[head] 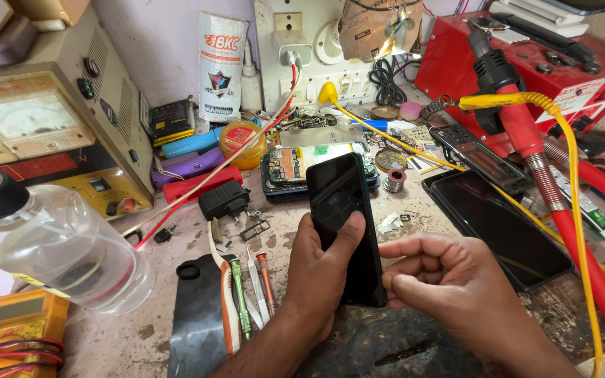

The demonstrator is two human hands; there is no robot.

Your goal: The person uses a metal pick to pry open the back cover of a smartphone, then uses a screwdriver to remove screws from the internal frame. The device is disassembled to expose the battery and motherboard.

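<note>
Over the middle of the cluttered desk [176, 336], the left hand [320, 276] holds a dark phone [344, 224] upright and tilted, screen toward the camera. Its fingers are clamped on the phone's lower half, the thumb laid across the glass, likely so the blank screen can be looked over. The right hand [449, 283] hovers just beside the phone's right edge; its fingers are curled together with thumb against forefinger, and I cannot tell whether they pinch something small.

Three phone bodies show in all: the held one, an opened phone [295, 168] lying flat behind it with its board bared, and a second dark phone [505, 227] flat on the right, set aside within reach. Beside the left wrist lie four slim hand tools [250, 294], side by side with handles toward the person for easy picking. One clear bottle [57, 245] lies at the left edge, one yellow meter [15, 322] sits in the near-left corner, and one red hot-air wand [526, 147] slants across the right.
</note>
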